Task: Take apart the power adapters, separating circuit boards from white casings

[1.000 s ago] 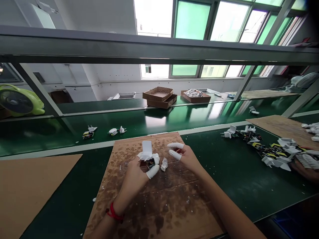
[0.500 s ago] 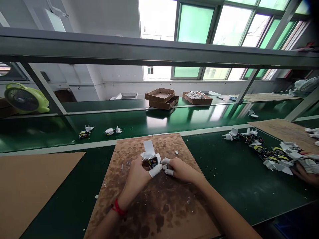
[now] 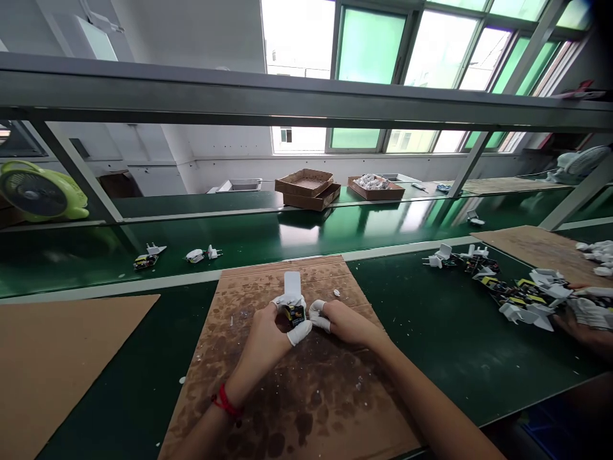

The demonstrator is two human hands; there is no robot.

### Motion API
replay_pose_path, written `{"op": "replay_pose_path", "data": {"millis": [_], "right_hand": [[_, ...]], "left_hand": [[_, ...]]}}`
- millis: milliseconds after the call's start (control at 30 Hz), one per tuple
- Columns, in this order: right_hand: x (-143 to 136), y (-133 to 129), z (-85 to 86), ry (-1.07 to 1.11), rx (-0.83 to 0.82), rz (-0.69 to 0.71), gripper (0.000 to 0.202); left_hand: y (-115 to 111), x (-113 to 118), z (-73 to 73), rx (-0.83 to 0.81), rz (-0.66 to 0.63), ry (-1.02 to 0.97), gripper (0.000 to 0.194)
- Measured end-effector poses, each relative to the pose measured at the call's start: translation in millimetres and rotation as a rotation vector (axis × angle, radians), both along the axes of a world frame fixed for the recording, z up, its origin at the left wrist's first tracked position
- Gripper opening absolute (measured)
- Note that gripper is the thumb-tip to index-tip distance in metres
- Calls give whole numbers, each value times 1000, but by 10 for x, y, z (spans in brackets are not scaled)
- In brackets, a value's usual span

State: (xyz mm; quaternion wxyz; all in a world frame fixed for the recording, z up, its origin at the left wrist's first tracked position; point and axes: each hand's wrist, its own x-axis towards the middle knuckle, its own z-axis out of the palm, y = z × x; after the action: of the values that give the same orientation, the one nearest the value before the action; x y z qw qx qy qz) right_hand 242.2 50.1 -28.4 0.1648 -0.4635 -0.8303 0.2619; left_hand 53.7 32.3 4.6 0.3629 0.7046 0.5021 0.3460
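Note:
My left hand (image 3: 274,333), with white covers on its fingertips and a red string at the wrist, is closed round a small white device (image 3: 292,289). The device has a raised white flap and a black part with yellow marks facing me. Just to its right, my right hand (image 3: 339,321) has its covered fingertips pinched together; what lies between them, if anything, is too small to tell. Both hands are above a stained cardboard sheet (image 3: 306,390). A small white bit (image 3: 336,292) lies on the sheet beyond my right hand.
At the right, a pile of similar devices (image 3: 520,294) lies near another person's gloved hand (image 3: 589,313). Several white pieces (image 3: 195,255) sit on the green belt (image 3: 249,239). Behind are cardboard trays (image 3: 306,185), a metal beam (image 3: 306,99) and a green fan (image 3: 43,191).
The device in my left hand has turned more upright and faces me more. My right fingertips have drawn together, slightly apart from it. The pieces on the belt have shifted left.

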Motion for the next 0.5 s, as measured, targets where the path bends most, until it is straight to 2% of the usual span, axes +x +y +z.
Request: {"op": "replay_pose_path", "data": {"millis": [233,400,500], "right_hand": [[-11,1,20,174,-89,-82,27],[34,40,-17,417,-298,-40,42],[83,69,-37,530,-389,-67,47]], "left_hand": [[-28,13,43,-13,-39,45,32],[3,-2,-9,-40,-72,16,36],[13,-8,-7,-34,-68,26,37]]}}
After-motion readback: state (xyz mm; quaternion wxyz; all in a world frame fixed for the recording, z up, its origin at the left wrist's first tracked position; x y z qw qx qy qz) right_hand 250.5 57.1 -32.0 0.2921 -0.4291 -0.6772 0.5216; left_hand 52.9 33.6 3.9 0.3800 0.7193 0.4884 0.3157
